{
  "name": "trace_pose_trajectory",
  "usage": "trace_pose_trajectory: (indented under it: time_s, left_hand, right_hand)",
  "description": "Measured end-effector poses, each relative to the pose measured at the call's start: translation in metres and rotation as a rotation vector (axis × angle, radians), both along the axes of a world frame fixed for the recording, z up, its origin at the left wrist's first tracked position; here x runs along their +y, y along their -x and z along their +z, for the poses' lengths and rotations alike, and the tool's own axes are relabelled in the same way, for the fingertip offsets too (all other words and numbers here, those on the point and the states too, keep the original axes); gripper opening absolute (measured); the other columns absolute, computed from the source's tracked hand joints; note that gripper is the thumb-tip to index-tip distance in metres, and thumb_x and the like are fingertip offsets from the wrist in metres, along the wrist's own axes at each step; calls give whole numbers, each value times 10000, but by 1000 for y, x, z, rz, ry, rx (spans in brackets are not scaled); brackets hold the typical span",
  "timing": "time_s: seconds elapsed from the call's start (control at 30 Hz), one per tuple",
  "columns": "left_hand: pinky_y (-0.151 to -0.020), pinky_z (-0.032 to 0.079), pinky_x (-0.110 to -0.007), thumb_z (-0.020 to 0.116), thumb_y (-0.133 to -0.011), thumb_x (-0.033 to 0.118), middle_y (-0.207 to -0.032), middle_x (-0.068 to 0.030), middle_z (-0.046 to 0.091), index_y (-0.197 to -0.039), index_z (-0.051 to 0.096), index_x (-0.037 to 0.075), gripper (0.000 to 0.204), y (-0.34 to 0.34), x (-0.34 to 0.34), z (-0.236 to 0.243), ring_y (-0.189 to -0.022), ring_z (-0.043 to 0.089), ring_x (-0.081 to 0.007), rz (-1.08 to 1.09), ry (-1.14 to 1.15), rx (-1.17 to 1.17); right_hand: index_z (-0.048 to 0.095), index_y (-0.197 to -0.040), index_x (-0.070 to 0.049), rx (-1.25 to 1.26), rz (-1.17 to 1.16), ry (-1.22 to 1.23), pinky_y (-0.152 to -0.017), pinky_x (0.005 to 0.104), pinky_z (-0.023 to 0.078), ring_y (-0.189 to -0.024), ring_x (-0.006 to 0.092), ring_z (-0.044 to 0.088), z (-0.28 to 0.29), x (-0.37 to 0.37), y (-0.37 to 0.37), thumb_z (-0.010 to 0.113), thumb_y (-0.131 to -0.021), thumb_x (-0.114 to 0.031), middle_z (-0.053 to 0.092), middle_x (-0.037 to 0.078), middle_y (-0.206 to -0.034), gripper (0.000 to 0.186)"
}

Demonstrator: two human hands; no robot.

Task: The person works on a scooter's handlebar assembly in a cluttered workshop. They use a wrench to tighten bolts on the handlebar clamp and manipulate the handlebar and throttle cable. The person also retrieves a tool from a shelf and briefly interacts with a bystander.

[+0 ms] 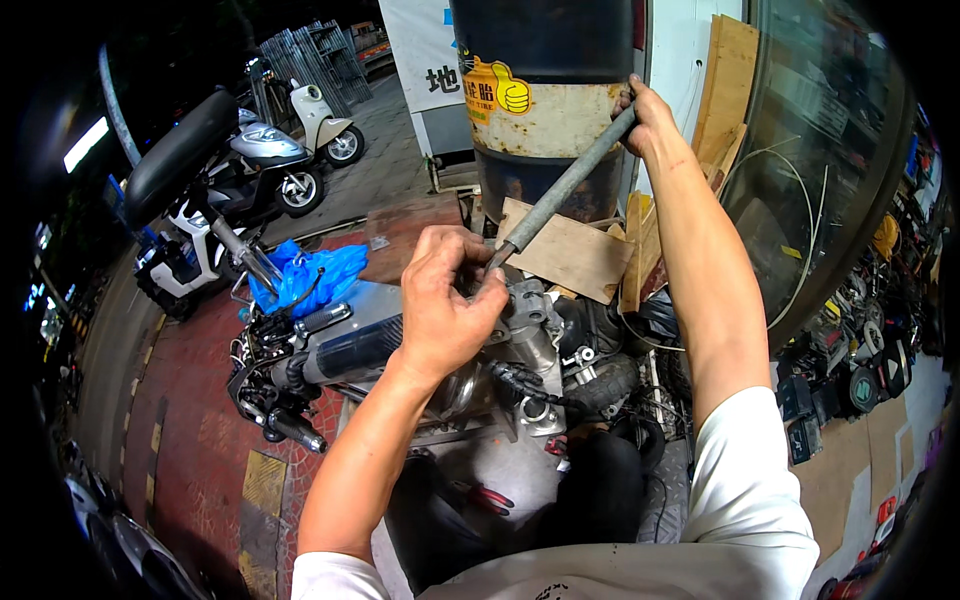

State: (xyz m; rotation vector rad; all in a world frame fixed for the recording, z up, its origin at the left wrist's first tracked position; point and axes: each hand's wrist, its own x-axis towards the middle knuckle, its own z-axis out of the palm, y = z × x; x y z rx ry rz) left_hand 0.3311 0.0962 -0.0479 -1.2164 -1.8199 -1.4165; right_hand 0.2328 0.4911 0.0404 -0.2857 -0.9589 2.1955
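A long grey metal pipe [568, 190] slants up and to the right across the middle of the view. My right hand [645, 115] is closed around its upper end, with that arm stretched far out. A thinner dark rod [502, 255] comes out of the pipe's lower end, and my left hand [448, 300] pinches it. Beneath my left hand lies a partly dismantled electric scooter [350, 348], its handlebar end to the left and bare metal joints [530, 315] to the right. Where the rod's tip meets the scooter is hidden by my left hand.
A blue plastic bag [320, 272] lies beside the scooter. Red-handled pliers [490, 500] rest between my knees. Beyond the pipe stand a rusty drum [545, 130] and a loose board [575, 255]. Parts clutter the right side; parked scooters [265, 150] stand far left.
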Motion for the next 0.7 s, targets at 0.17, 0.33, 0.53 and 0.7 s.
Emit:
trace_pose_trajectory:
  time_s: [0.17,0.33,0.53,0.7]
  left_hand:
    - [-680,538,-356,730,-731,-14,-968,-156,650,-895,644,-33,186,-2,1,-3,-849,654,-275,68,25,46]
    - [-684,546,-336,729,-747,2,-1021,-165,649,-908,653,-34,182,-6,-1,-3,-854,664,-275,150,65,196]
    - [-710,524,-389,733,-713,26,-929,-169,650,-883,651,-16,193,-11,-1,-1,-877,644,-334,208,52,238]
    - [-805,501,-455,717,-689,77,-936,-165,627,-870,626,16,211,-14,-1,1,-950,598,-376,325,90,374]
  right_hand:
    - [566,-976,-74,81,-62,69,-553,364,480,-615,178,488,-7,7,-5,645,-1041,-268,521,32,-762,219]
    - [529,-884,-63,127,144,114,-560,349,473,-608,210,522,3,47,-26,519,-1082,-340,531,55,-687,341]
    - [532,-930,-32,185,160,193,-562,317,449,-592,154,473,8,34,-35,420,-1101,-439,495,24,-703,455]
    - [497,-940,-41,233,159,275,-550,324,426,-562,149,441,11,41,-39,402,-1091,-368,449,22,-686,373]
